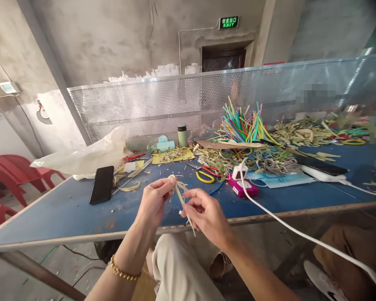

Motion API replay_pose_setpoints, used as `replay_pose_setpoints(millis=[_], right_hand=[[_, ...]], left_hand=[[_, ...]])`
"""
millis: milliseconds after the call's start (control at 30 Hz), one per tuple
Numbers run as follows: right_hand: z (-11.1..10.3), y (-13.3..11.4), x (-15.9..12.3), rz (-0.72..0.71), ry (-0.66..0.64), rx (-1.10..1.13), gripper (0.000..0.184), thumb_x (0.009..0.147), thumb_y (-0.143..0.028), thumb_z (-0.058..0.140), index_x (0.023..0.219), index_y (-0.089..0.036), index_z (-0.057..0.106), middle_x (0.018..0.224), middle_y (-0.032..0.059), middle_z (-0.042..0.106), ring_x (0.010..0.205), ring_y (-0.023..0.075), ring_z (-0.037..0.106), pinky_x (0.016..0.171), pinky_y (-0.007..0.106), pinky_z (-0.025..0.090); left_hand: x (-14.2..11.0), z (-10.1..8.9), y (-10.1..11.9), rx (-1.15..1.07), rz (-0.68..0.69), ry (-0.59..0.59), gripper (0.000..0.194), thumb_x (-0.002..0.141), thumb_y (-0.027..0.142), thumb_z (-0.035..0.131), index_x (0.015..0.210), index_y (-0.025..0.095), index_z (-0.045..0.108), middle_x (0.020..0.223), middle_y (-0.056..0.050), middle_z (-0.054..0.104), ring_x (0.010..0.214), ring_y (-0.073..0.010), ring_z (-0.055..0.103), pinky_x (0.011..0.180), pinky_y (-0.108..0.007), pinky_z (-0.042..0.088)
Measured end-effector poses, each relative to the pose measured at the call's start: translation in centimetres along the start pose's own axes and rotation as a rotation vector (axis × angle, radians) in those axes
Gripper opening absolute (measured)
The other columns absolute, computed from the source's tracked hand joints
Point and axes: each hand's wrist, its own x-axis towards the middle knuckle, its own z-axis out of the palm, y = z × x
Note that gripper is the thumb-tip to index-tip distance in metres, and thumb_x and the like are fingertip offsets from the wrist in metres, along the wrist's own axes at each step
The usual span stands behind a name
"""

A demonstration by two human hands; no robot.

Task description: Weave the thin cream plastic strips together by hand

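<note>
- My left hand [156, 197] is pinched, thumb and fingertips together on the upper end of a pale strip [179, 195], just above the near edge of the blue table [65, 217].
- My right hand [207, 214] has its fingers curled about the strip's lower part; I cannot tell whether they grip it or only guide it.
- To handle this well, I judge the left pinch should be steady but light, since such a thin, fibrous-looking strip could split or crease.
- The right fingers do best working close to the pinch, along the strip's length, with even tension and no sideways tug.
- The scissors [207, 182] lie beyond my hands, well placed if an end needs trimming.
- My right fingers cover the strip's middle; its tip shows below them.
- A second pale piece branches near the top; whether it is joined I cannot make out.
- The frame's bottom edge cuts off both forearms, and patches at far right are pixelated.
</note>
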Motion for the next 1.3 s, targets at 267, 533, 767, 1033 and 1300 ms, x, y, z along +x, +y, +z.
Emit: replay_pose_setpoints(millis=[267,533,767,1033,1300], right_hand=[[-1.3,0.2,-3.8,-0.084,-0.165,-0.027,0.023,0.097,-0.035,0.052,0.101,-0.019,0.068,0.091,0.0064,0.074,0.047,0.0062,0.049,0.045,0.019,0.042],[-1.2,-1.0,-2.1,-0.558,0.014,-0.362,0.023,0.094,-0.015,0.057,0.106,-0.024,0.075,0.092,0.0057,0.068,0.083,0.0138,0.064,0.074,0.025,0.054],[-0.4,-1.1,-1.8,-0.648,0.043,-0.463,0.023,0.092,-0.011,0.058,0.105,-0.023,0.072,0.091,0.0057,0.067,0.083,0.0149,0.065,0.075,0.027,0.054],[0.3,-1.8,-1.8,-0.619,0.18,-0.544,0.011,0.094,-0.015,0.055,0.091,-0.019,0.065,0.086,0.0063,0.072,0.076,0.0155,0.067,0.071,0.026,0.052],[0.8,-1.0,0.3,-0.402,0.228,-0.553,0.006,0.088,-0.018,0.06,0.091,-0.018,0.064,0.088,0.0037,0.073,0.069,0.0147,0.064,0.067,0.025,0.049]], left_hand=[[-2.5,-1.1,-3.7,0.086,-0.033,0.028,0.025,0.062,0.035,0.083,0.067,0.014,0.071,0.056,0.001,0.055,0.053,-0.0078,0.041,0.051,-0.023,0.029],[-3.2,-1.8,-3.4,0.13,-0.005,0.061,0.023,0.061,0.034,0.082,0.066,0.013,0.074,0.053,0.0,0.055,0.051,-0.0079,0.041,0.05,-0.023,0.029],[-4.3,-2.1,-2.9,0.11,-0.019,0.072,0.019,0.059,0.03,0.083,0.064,0.014,0.075,0.061,-0.003,0.064,0.051,-0.008,0.046,0.051,-0.023,0.032],[-5.6,-1.8,-2.6,0.185,0.003,0.02,0.014,0.061,0.027,0.079,0.065,0.014,0.076,0.056,-0.002,0.064,0.05,-0.0085,0.045,0.053,-0.023,0.036],[-5.2,-1.7,-2.6,0.151,-0.043,0.029,0.017,0.06,0.027,0.08,0.065,0.012,0.075,0.058,-0.003,0.065,0.049,-0.0076,0.045,0.051,-0.022,0.033]])
